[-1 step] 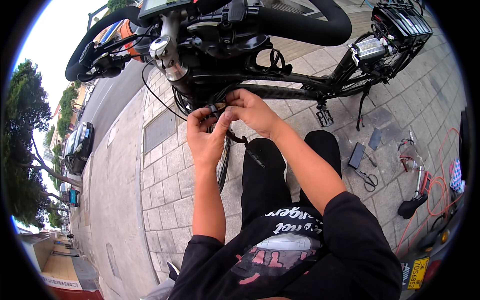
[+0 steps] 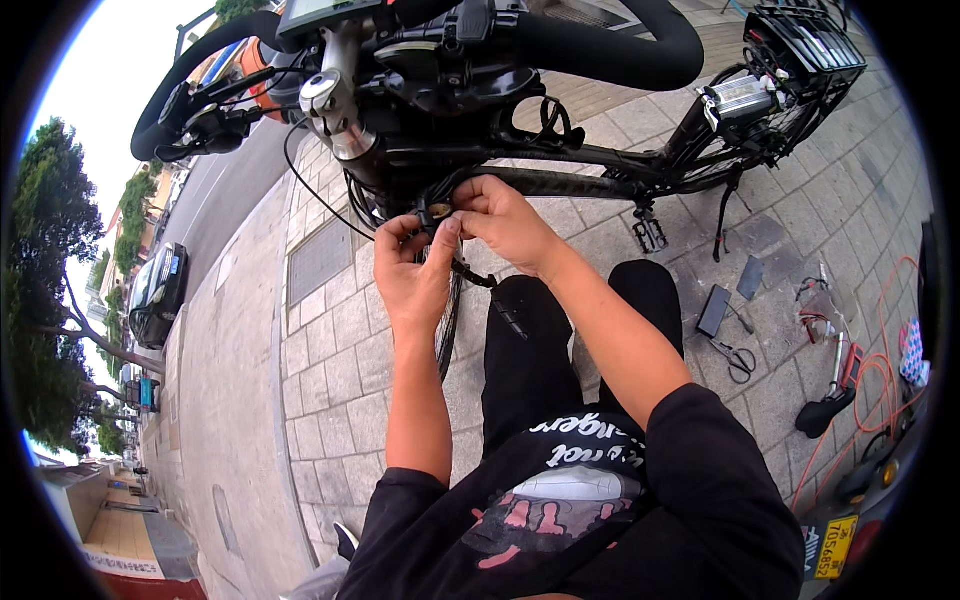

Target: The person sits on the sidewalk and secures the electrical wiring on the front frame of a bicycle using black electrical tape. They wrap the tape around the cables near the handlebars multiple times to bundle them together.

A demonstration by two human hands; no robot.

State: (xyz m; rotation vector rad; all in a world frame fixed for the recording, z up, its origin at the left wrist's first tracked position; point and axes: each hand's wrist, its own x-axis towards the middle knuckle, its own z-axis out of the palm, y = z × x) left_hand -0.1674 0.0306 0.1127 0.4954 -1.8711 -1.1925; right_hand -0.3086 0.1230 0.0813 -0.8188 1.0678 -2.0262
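Note:
A black electric bicycle [image 2: 450, 155] stands in front of me, its frame running from left to right. Below its head tube, both my hands meet at a bundle of black cables. The fingers of my left hand [image 2: 414, 275] close round a black cable part [image 2: 428, 216]. With thumb and forefinger pinched, my right hand [image 2: 505, 228] grips beside it; what lies between those fingertips is too small to make out. A small yellowish round piece [image 2: 441, 211] shows between the hands. From there a black cable end [image 2: 508, 308] hangs over my knee.
Scissors [image 2: 739, 362], a black box [image 2: 713, 311] and a flat dark piece [image 2: 750, 278] lie on the paving at right. Beyond them are a bicycle saddle [image 2: 826, 414] and an orange cord [image 2: 880, 372]. A kerb and road run along the left.
My fingers have shifted slightly at the cables, and more of the small yellowish round piece shows between my hands. The bicycle has not moved.

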